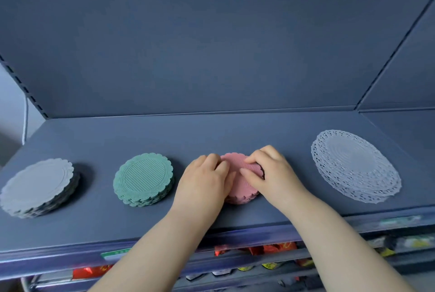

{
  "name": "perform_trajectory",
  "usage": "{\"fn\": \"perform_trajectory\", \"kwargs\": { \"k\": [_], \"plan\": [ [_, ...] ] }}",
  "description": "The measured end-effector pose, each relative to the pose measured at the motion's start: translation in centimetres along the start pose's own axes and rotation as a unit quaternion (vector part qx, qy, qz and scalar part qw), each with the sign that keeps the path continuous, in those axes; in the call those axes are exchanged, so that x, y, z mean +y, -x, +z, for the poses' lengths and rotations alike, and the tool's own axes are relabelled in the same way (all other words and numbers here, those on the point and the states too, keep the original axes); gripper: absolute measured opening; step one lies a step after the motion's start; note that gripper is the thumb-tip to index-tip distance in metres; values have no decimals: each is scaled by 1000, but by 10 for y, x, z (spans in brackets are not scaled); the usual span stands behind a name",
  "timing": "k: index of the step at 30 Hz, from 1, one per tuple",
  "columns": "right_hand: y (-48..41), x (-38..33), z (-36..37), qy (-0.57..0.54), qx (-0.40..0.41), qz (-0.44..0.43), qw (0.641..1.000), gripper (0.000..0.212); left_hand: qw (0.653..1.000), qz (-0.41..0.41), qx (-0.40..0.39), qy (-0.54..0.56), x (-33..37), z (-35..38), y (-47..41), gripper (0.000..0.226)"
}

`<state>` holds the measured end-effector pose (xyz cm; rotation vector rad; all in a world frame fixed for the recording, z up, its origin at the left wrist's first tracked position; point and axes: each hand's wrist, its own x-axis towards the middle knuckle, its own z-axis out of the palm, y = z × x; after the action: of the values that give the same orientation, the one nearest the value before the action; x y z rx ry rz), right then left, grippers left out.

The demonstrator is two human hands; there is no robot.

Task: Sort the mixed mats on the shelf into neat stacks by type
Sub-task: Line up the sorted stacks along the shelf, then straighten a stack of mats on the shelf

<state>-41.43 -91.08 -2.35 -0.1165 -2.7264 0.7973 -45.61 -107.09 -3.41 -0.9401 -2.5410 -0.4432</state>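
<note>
The pink mats [237, 188] lie between the fingers; left hand [202, 178] and right hand [273, 171] pinch the rim with curled fingers. They seem light and soft, so hold both sides

Bare forearms extended forward. Left hand [204, 181] and right hand [273, 171], fingers curled, grip pink mat stack [244, 191] between them.

- The shelf [211, 131] is flat and dark blue-grey;
- four piles of round mats sit on it in a row, each apart;
- from the left: grey pile [37, 188]; green pile [143, 178]; pink pile [246, 189]; white lacy pile [353, 164].
</note>
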Motion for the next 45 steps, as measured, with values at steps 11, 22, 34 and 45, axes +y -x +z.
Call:
{"fn": "perform_trajectory", "kwargs": {
  "k": [11,22,34,45],
  "plan": [
    [26,-3,-10,-33,-37,23,998,39,993,45,0,-108,1,-9,-4,40],
    [45,102,-105,-14,-4,40,999,24,993,62,-15,-100,115,22,-38,14],
    [19,235,-179,-54,-46,110,991,37,988,-71,-35,-130,226,84,-76,19],
    [-25,257,-181,-224,-207,293,906,45,985,-105,-54,-123,238,92,-80,27]
  ]
}}
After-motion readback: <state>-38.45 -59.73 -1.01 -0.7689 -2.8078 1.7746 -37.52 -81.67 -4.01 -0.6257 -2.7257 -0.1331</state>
